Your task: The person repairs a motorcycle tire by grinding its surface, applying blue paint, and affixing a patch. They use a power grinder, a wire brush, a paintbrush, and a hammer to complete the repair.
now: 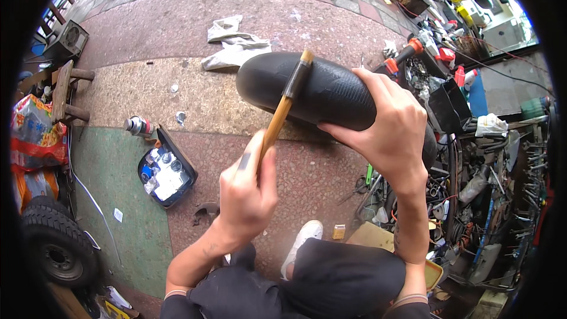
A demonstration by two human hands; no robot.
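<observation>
In front of me is a thick, rounded black rubber inner tube, with a patch of fine ridges on its right part. My right hand grips the tube at that end, fingers over the top and thumb along the near side. Closed round a flat-handled wooden brush is my left hand. The brush has a dark band near its tip, and its pale bristle end lies over the top of the tube. Whether the bristles touch the rubber I cannot tell. Part of the tube is hidden behind my right hand.
White cloths lie beyond the tube. To the left are a black case of small items, a can, a wooden stool and a small wheel. Piled tools and an orange-black tool crowd the right.
</observation>
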